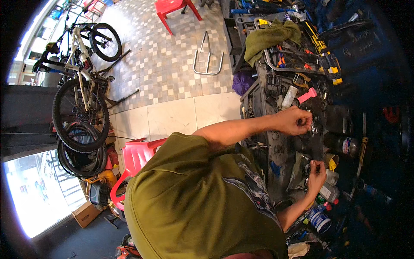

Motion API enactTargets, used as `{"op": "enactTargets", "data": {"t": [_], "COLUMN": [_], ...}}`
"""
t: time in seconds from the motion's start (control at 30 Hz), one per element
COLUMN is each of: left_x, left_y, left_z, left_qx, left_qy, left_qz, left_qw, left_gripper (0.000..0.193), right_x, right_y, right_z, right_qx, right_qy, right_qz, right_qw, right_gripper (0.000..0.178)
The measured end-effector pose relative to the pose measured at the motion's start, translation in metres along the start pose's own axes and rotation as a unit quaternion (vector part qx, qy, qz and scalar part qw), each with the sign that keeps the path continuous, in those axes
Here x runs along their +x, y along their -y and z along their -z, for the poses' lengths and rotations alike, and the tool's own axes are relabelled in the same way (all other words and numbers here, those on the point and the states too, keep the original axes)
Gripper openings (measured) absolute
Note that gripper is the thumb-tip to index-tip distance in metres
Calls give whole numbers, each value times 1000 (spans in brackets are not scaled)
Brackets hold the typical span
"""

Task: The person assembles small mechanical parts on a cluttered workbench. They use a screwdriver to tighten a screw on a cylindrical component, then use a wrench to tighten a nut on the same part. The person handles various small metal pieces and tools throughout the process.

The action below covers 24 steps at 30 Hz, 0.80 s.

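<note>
My left hand is over the cluttered workbench, its fingers curled in a pinch. Small shiny metal parts lie right by its fingertips; whether they are held is unclear. Lower in the view, my right hand is also closed, thumb and fingers drawn together; what they grip, if anything, is too small to name. A yellow-lined cup stands just beside it, with a grey bottle with a red cap close by. Near my left hand are a pink-handled tool and a clear bottle.
A green cloth drapes over tools at the bench's far end. A blue-and-white tub stands near my right forearm. Bicycles stand at the left, a red chair behind me, and a metal stand on the tiled floor.
</note>
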<state>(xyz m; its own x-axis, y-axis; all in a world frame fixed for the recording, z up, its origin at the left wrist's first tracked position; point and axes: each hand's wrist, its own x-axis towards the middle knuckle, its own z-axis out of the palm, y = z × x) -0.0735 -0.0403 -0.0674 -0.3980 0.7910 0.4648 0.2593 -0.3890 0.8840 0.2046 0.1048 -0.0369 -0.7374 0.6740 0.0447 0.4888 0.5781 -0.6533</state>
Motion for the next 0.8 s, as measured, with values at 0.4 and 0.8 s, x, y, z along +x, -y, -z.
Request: {"op": "enactTargets", "data": {"t": [0.4,0.8], "left_x": [-3,-6], "left_y": [-3,-9], "left_z": [-1,2], "left_qx": [-11,-4], "left_qy": [-2,-3], "left_qz": [-10,-4], "left_qw": [1000,1000], "left_gripper": [14,14], "right_x": [-7,-8], "right_y": [-7,16], "right_z": [3,2], "right_qx": [-37,-27], "right_qy": [15,20], "right_qz": [-28,-43], "right_qw": [999,998], "right_gripper": [28,28]}}
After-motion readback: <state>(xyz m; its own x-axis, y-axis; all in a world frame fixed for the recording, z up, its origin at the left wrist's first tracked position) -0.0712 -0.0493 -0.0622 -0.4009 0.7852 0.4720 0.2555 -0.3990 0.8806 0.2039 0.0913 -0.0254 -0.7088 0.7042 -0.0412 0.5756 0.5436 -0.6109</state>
